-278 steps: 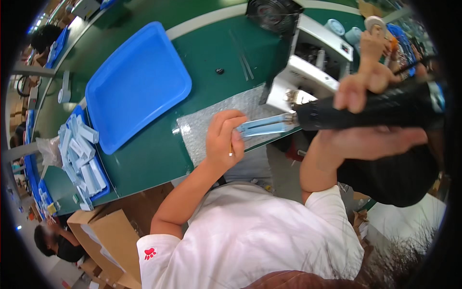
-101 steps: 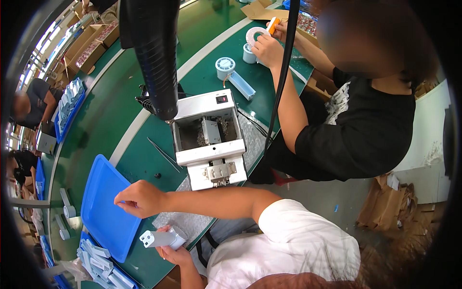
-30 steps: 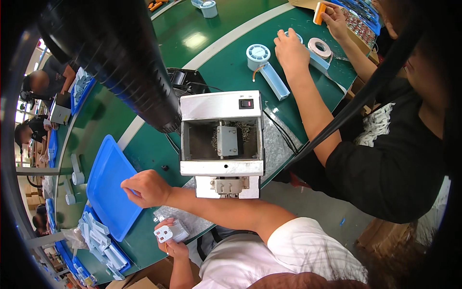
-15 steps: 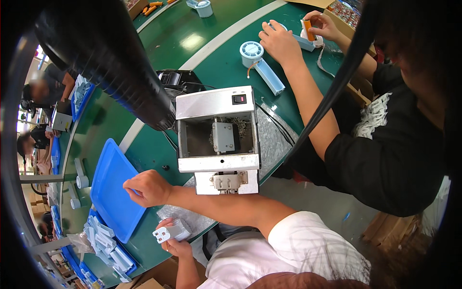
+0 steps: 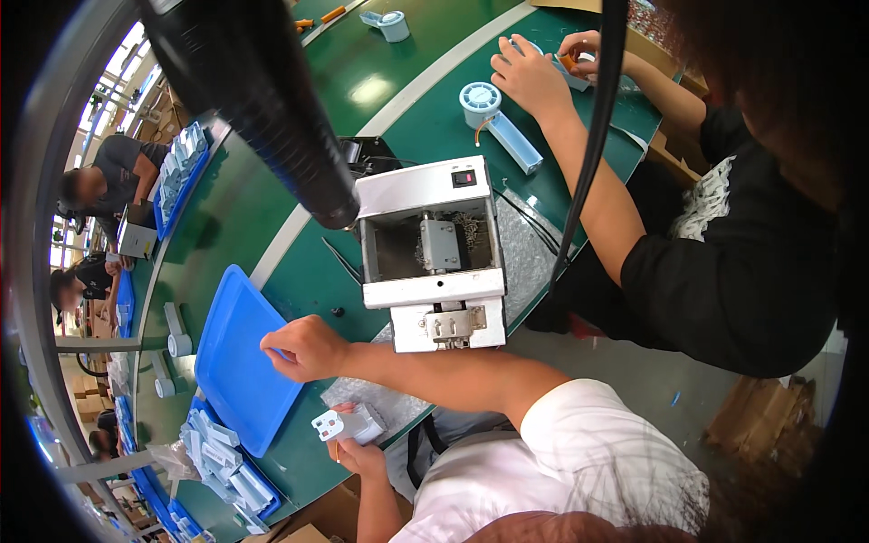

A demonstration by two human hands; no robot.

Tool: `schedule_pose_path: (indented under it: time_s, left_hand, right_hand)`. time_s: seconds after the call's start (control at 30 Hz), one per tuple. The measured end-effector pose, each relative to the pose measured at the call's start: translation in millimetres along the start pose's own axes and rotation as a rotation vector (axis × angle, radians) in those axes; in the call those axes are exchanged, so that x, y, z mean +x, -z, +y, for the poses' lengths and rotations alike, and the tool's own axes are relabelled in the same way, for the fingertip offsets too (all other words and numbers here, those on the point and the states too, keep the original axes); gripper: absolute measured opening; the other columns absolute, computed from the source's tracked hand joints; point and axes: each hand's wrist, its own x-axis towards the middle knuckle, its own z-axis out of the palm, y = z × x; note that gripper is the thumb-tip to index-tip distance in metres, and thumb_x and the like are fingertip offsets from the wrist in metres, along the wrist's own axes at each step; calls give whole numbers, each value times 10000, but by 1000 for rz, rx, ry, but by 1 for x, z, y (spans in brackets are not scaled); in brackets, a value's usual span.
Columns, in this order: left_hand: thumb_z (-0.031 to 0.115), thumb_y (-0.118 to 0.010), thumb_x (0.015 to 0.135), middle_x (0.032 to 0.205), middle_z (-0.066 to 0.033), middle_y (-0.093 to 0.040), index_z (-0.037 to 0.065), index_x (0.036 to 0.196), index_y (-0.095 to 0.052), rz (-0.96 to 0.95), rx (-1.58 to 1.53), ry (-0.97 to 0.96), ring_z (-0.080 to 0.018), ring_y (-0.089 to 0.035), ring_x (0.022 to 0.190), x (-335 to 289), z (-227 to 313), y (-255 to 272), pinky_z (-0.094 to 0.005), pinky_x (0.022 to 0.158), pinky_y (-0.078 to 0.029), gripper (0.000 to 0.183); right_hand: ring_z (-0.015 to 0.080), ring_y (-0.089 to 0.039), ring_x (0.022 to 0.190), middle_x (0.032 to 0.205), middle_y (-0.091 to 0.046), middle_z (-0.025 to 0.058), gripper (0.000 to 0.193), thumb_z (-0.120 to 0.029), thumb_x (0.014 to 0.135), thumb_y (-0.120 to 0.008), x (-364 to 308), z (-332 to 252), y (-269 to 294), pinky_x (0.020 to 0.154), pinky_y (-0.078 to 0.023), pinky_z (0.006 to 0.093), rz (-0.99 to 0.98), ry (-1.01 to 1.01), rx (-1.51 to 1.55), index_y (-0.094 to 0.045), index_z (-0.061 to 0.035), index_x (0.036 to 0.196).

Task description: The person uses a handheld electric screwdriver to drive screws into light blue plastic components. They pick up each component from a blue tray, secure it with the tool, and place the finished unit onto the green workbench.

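Observation:
My left hand (image 5: pixel 363 459) grips a pale plastic housing (image 5: pixel 362 423), a blocky piece whose end face has square openings. Above it, my right hand (image 5: pixel 312 348) is curled closed over the edge of an otherwise bare blue tray (image 5: pixel 237 362); whatever its fingertips hold, if anything, cannot be made out. My right forearm passes just in front of a metal screw feeder (image 5: pixel 433 291), which has an open hopper with small screws and a metal block inside.
A black hose (image 5: pixel 262 109) hangs over the feeder. Pale blue parts (image 5: pixel 222 457) fill a tray at lower left. To the right, a co-worker in black (image 5: pixel 724 262) handles an orange cylinder (image 5: pixel 568 61) near a light blue fan (image 5: pixel 480 96). Bubble wrap (image 5: pixel 516 262) lies beside the feeder.
The whole view has shifted, so the bench things sit slightly farther right. My hands keep nearly the same pose. The co-worker's orange cylinder has gone from upright to low against a blue part.

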Motion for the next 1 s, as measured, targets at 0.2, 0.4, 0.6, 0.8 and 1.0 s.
schedule_pose_path:
  time_s: [0.2, 0.4, 0.6, 0.8, 1.0]
  left_hand:
    - [234, -371, 983, 1092, -200, -621, -93, 1100, -581, 19, -69, -11, -300, -591, 1039, -4, -8, 0, -423, 940, -485, 406]
    - [178, -383, 941, 1079, -210, -621, -95, 1101, -555, 26, -107, -14, -286, -590, 974, -6, -16, 1, -415, 892, -495, 361]
    - [174, -381, 946, 1023, -174, -627, -80, 1060, -576, -5, -52, 11, -262, -591, 924, -4, -13, 2, -370, 843, -484, 340]
    - [163, -363, 943, 1009, -166, -630, -75, 1054, -576, -10, -52, 3, -254, -591, 907, -3, -9, 2, -360, 835, -481, 338]
    - [141, -356, 932, 1015, -167, -626, -79, 1055, -566, -34, -16, -23, -266, -598, 921, 0, -8, 3, -364, 850, -484, 328]
  right_hand:
    - [221, -583, 478, 536, -543, 37, 52, -66, 813, -691, 0, 0, 0, 475, -450, 350, 1, 53, -47, -667, -82, 857]
    - [218, -570, 466, 529, -531, 40, 55, -56, 814, -693, 0, 0, 2, 470, -440, 348, -15, 44, -57, -671, -81, 857]
    - [213, -556, 448, 519, -520, 41, 66, -43, 809, -692, -1, 3, -1, 452, -422, 338, -31, 21, -39, -672, -78, 861]
    - [240, -600, 485, 539, -567, 53, 36, -75, 819, -686, -2, 2, -3, 484, -457, 358, -61, -30, -31, -664, -85, 847]
    - [244, -601, 486, 540, -570, 55, 45, -80, 813, -687, 0, 0, 0, 490, -463, 363, -60, -28, -55, -660, -90, 847]
